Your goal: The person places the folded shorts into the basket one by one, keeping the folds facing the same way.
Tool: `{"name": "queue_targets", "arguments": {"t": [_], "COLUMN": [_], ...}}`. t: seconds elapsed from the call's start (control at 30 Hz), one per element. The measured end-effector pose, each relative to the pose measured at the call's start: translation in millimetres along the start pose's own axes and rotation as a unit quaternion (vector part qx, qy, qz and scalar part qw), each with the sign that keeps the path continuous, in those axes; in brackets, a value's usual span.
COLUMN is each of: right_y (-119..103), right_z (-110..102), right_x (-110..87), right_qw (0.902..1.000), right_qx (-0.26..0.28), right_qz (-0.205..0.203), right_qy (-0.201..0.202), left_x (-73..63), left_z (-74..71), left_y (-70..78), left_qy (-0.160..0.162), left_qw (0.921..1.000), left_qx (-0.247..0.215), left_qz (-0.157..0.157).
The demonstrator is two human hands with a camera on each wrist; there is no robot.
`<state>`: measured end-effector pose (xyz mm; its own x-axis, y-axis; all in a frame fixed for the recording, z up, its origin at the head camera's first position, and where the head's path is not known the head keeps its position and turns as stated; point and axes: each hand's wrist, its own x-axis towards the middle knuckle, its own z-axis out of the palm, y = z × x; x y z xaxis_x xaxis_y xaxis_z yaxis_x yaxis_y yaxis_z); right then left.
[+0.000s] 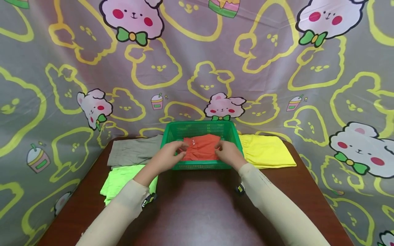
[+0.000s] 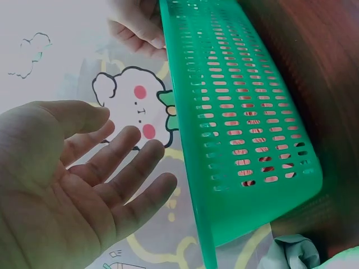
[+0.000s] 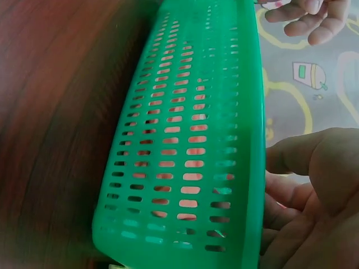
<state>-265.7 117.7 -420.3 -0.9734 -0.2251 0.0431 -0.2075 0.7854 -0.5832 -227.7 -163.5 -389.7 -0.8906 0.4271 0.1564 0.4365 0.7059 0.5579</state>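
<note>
A folded orange-red garment (image 1: pixel 201 147) with a gathered band and a small pale detail lies in the green basket (image 1: pixel 201 166). My left hand (image 1: pixel 170 155) is over the basket's left side, fingertips at the garment's left edge. In the left wrist view the left hand (image 2: pixel 106 179) has relaxed, spread fingers with no cloth between them. My right hand (image 1: pixel 229 153) is at the garment's right edge, inside the basket's right side. Part of the right hand (image 3: pixel 314 196) is hidden behind the basket's rim in the right wrist view; its fingers bend loosely, with no cloth showing in them.
A folded grey garment (image 1: pixel 132 150) lies left of the basket, with a neon green one (image 1: pixel 123 179) in front of it. On the right lies a folded yellow garment (image 1: pixel 267 152). The brown table (image 1: pixel 197 212) backs onto a patterned cloth (image 1: pixel 191 78).
</note>
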Motion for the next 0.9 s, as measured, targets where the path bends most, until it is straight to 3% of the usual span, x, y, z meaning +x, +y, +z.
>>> {"name": "queue_targets", "arguments": {"t": [0.33, 0.63, 0.9], "right_y": [-6, -13, -17], "right_z": [0, 2, 5], "right_x": [-13.4, -23.9, -30.9], "right_qw": [0.9986, 0.9952, 0.9916], "right_qx": [0.022, 0.031, 0.017], "right_qz": [-0.03, -0.064, -0.088], "right_qy": [0.036, 0.067, 0.093], "left_x": [-26.8, -48.5, -57.2], "left_z": [-1.2, -1.4, 2.5], "left_y": [-3.2, -5.5, -7.6], "left_qy": [0.037, 0.048, 0.058], "left_qw": [0.9991, 0.9987, 0.998], "left_qx": [-0.011, -0.005, -0.014], "left_qz": [0.018, 0.014, 0.021]}}
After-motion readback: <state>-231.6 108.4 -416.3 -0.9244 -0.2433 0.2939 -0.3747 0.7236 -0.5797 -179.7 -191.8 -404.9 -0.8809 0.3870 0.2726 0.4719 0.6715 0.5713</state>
